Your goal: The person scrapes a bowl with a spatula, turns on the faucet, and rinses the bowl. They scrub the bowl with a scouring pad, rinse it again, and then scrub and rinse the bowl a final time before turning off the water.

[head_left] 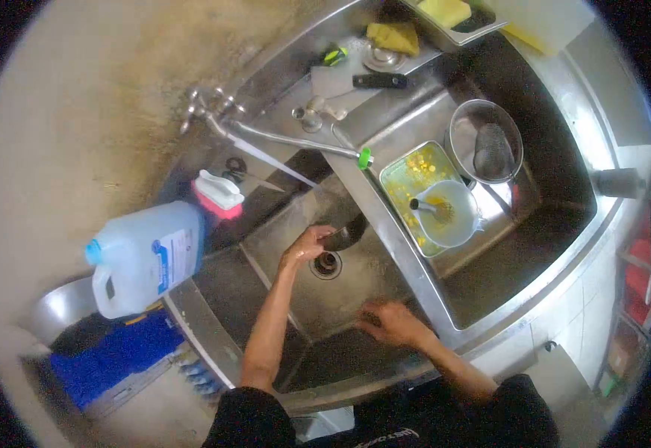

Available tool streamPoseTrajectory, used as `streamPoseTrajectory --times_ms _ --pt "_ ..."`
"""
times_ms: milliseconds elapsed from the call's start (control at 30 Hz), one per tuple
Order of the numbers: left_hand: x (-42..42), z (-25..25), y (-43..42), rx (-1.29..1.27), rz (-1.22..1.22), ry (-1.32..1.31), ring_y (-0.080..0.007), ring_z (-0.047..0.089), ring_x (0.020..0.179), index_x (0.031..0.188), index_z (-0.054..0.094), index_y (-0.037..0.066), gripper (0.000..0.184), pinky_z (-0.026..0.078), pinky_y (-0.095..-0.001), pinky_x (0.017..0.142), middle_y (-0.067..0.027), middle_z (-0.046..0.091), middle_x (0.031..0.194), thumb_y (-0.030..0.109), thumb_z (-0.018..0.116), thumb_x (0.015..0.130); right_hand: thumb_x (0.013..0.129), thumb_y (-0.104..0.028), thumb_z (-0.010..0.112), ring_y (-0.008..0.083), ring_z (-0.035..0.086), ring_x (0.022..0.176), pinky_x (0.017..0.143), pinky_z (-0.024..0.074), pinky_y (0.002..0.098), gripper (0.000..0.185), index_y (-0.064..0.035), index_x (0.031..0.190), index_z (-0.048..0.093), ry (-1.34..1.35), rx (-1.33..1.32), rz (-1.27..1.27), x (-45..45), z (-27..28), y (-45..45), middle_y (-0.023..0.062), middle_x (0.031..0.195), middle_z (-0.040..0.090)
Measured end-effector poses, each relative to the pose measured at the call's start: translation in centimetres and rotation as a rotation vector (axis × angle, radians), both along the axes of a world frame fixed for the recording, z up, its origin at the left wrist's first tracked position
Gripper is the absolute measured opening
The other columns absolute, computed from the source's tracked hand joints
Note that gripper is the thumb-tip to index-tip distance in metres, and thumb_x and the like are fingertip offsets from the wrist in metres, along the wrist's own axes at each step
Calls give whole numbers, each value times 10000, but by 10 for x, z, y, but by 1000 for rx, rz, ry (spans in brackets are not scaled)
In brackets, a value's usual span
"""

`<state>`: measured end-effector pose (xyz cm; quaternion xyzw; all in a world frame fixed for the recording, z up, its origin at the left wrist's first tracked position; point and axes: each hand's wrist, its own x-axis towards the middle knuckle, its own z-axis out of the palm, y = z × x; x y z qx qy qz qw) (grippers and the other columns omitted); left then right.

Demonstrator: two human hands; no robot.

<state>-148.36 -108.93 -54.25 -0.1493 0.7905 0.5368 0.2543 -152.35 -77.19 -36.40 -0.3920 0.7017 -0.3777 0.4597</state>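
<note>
My left hand (pixel 309 245) reaches into the left sink basin (pixel 266 239) and grips the edge of a small dark metal bowl (pixel 346 234) just above the drain (pixel 326 265). The bowl is tilted, and shadow hides part of its shape. Lower and to the right, my right hand (pixel 394 325) hovers over the basin with loosely curled fingers apart and nothing visible in them. A long tap spout (pixel 296 140) with a green piece at its end (pixel 365 158) extends above the divider.
The right basin holds a tray (pixel 394 170) with yellow bits, a pale bowl (pixel 460 216) and a round metal pot (pixel 518 134). A blue-white jug (pixel 150 257) and a pink-bristled brush (pixel 219 196) stand at left. A dark-handled scraper (pixel 379 81) lies on the back ledge.
</note>
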Motion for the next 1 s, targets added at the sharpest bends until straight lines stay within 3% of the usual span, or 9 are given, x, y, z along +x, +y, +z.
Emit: streamPoseTrajectory --times_ms 67,200,300,400,533,633,767,967,1000 --pt "-29 47 8 94 73 -28 -215 654 976 1241 596 26 433 523 -342 865 -111 687 1103 -101 562 828 867 -290 683 365 634 943 805 506 449 271 -45 980 649 -30 -82 -164 -4 4 -4 168 998 657" --pt "-39 15 -26 74 258 30 -157 653 901 1174 641 29 315 540 -295 768 -97 690 1061 -48 572 876 852 -239 705 361 648 891 777 507 423 242 -32 963 647 4 -147 -251 -5 5 -2 160 935 667" --pt "-59 44 -23 337 845 -50 -163 632 775 1073 652 32 176 546 -314 708 -37 673 931 94 541 951 885 -298 661 355 630 958 832 487 436 270 -51 991 629 -119 -124 -306 0 2 8 148 970 661" --pt "-74 -5 -24 661 1153 -22 -181 627 750 1030 628 31 160 546 -315 653 -39 650 911 141 532 963 875 -256 681 355 640 936 817 494 413 239 -40 969 639 -137 -133 -341 3 1 10 157 958 663" --pt "-99 9 21 611 1355 -26 -188 627 791 1040 592 19 178 541 -314 659 -74 638 966 166 521 970 871 -243 690 351 652 906 806 498 401 242 -25 965 642 -162 -103 -392 12 -1 16 169 939 668" --pt "-90 -15 27 667 1539 21 -208 634 893 1040 565 -8 143 532 -315 813 -94 622 1036 62 583 916 871 -251 694 351 657 903 803 499 397 259 -18 969 640 -170 -89 -436 16 3 19 175 934 673" --pt "-57 11 44 768 1552 252 -205 648 870 1064 586 10 184 538 -303 807 -80 645 1012 30 626 886 878 -244 691 352 659 905 796 502 390 253 -16 972 638 -176 -38 -529 13 16 24 182 933 682" --pt "-7 99 58 -160 513 329 -150 619 905 1093 595 -7 241 494 -345 743 -114 663 990 138 657 911 880 -228 695 325 662 868 771 501 376 241 -17 982 640 -99 45 -550 6 15 30 174 931 686" --pt "-1 105 56 -154 528 327 -150 619 905 1093 595 -7 241 494 -345 743 -114 663 990 138 657 911 880 -228 695 325 662 868 771 501 376 241 -17 982 640 -94 54 -536 6 15 29 174 931 686"
